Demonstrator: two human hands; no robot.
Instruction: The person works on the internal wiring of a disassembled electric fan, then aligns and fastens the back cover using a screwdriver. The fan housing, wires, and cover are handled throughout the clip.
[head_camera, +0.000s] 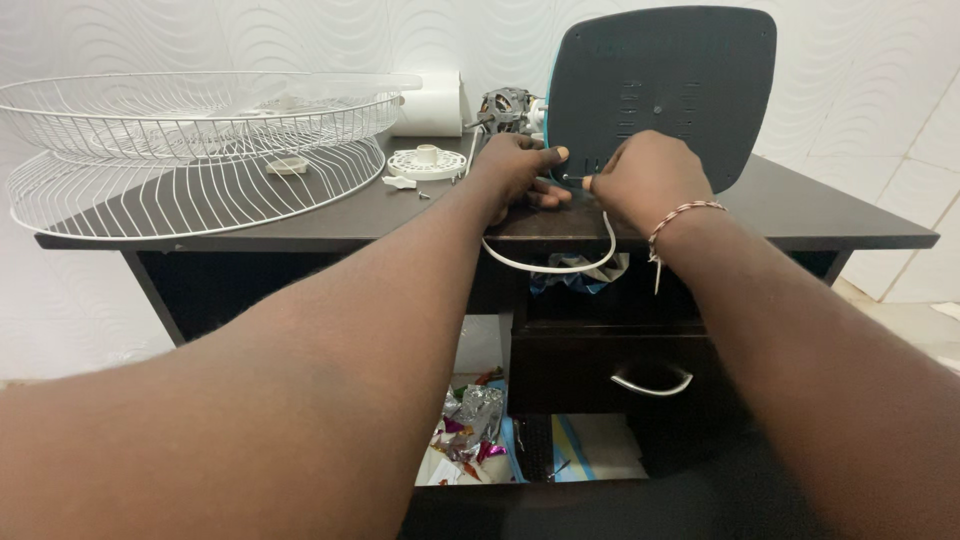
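A dark fan base plate (670, 80) with a teal rim lies tipped up on the dark desk (830, 215), its underside facing me. My left hand (520, 165) grips the plate's lower left edge, thumb out. My right hand (645, 180) is closed on a thin screwdriver (574, 179) whose tip points at the plate's underside. A white power cord (560, 262) loops down from under both hands over the desk edge. The fan motor (507, 105) shows behind the plate.
Two white wire fan guards (190, 150) lie stacked at the desk's left. A round white plastic cap (427, 162), small white parts and a paper roll (435, 105) sit behind my left hand. Below, a drawer with a metal handle (652, 385) and foil wrappers (470, 425).
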